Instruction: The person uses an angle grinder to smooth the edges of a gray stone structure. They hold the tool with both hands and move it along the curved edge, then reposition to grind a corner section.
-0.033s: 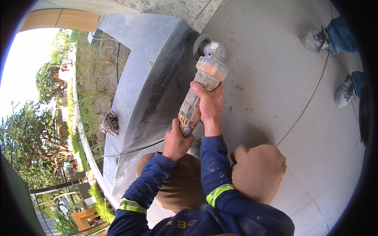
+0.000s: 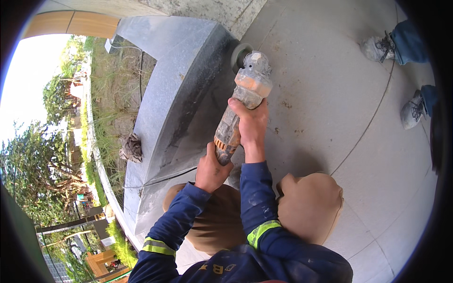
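Observation:
A dusty grey and orange angle grinder lies in both my hands. My right hand is wrapped around the middle of its body. My left hand grips its rear end. The grinder's disc sits against the inner side face of a long grey stone kerb. That face looks dark beside the disc. I kneel on the paving, my knees in tan trousers just below my hands. My sleeves are dark blue with yellow reflective bands.
Grey paving slabs spread to the right. Another person's two dusty shoes and jeans stand at the upper right. A crumpled rag lies on the kerb's top. A dark cable crosses the kerb. Grass lies beyond, with a drop-off.

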`<state>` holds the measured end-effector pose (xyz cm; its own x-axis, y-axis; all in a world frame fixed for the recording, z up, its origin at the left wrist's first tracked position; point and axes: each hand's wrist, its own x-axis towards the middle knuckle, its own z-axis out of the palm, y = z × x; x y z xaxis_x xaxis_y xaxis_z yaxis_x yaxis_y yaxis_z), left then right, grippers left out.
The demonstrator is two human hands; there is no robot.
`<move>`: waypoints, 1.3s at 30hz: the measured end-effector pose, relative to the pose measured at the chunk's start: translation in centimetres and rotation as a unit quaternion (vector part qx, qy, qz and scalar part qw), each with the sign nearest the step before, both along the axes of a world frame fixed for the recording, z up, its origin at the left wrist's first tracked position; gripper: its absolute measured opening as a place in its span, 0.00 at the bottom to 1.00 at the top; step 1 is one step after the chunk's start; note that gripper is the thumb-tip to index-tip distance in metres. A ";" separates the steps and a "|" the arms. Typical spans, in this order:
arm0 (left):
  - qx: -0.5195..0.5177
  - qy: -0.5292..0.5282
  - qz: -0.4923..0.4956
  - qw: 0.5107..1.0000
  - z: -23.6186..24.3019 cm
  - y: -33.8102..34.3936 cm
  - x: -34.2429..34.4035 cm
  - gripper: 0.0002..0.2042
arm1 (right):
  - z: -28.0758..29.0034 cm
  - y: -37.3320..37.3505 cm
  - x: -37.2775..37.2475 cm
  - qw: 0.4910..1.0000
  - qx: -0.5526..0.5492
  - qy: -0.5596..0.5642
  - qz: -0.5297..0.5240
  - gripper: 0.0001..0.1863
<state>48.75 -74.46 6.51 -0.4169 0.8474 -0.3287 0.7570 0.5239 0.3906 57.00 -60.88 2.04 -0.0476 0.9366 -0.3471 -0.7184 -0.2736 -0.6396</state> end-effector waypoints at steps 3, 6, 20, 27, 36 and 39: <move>-0.001 -0.006 -0.015 1.000 -0.2 0.1 -0.3 0.27 | -0.4 0.1 -0.5 1.000 -0.018 0.011 -0.007 0.30; -0.020 0.012 0.004 1.000 -0.8 0.0 -0.8 0.25 | -0.8 0.0 -0.9 0.999 -0.031 0.005 -0.006 0.30; 0.010 -0.009 0.036 0.999 -0.9 0.9 -1.7 0.25 | 0.1 1.4 -2.3 0.999 0.006 -0.041 0.020 0.32; -0.027 0.006 0.006 1.000 -1.7 1.3 -2.3 0.27 | -2.0 1.2 -3.0 0.999 -0.027 -0.033 0.002 0.32; 0.013 -0.022 0.035 0.999 -1.7 1.7 -2.3 0.26 | -0.7 1.7 -3.0 0.996 0.011 -0.088 -0.004 0.32; -0.044 0.004 0.025 0.999 -1.8 2.1 -2.5 0.26 | -2.4 1.9 -3.3 0.998 -0.024 -0.053 -0.014 0.32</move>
<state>46.25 -72.41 4.73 -0.4608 0.7937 -0.3972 0.7318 0.5930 0.3358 53.70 -59.01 -0.34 0.0176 0.9192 -0.3935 -0.6553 -0.2867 -0.6988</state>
